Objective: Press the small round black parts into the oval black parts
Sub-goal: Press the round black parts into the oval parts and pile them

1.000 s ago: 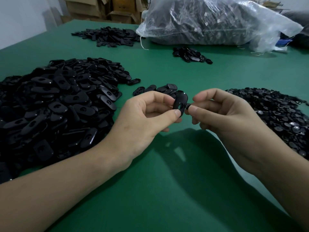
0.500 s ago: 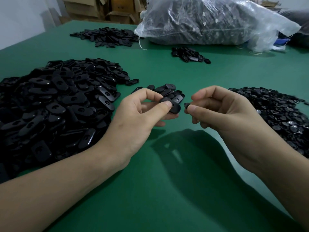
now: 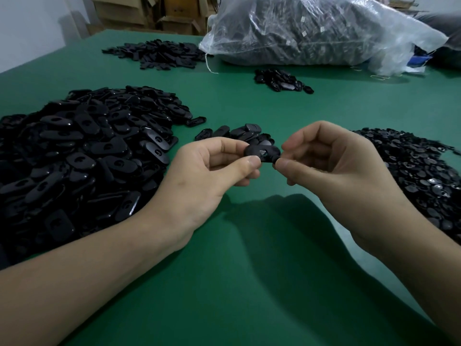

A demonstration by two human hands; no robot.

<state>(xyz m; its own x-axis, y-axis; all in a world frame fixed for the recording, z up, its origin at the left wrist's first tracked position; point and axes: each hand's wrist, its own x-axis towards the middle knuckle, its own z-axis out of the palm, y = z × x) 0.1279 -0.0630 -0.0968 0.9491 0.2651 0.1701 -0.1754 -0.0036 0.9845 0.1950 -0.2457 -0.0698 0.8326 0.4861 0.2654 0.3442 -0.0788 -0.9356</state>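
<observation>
1. On my left, a big pile of shiny black oval plastic parts (image 3: 82, 156) is lying on the flat green table top (image 3: 249, 283), right beside my left arm.
2. My left hand (image 3: 209, 181) is pinching one oval black plastic part (image 3: 259, 151) between thumb and fingers, holding it up over the table.
3. My right hand (image 3: 331, 171) is pinching a small round black part (image 3: 274, 159) at my thumb tip. It is touching the oval part's right end, but it is mostly hidden.
4. On my right, a flat pile of small round black parts (image 3: 419, 171) is lying near my right wrist.
5. I think I am lining the two pieces up. Next I am going to need to find the hole and push hard.
6. The bare green near me is giving me room. Piles are sitting on both sides, and a little heap of oval parts (image 3: 239, 133) is just behind my hands, so wide swings could be knocking them.
</observation>
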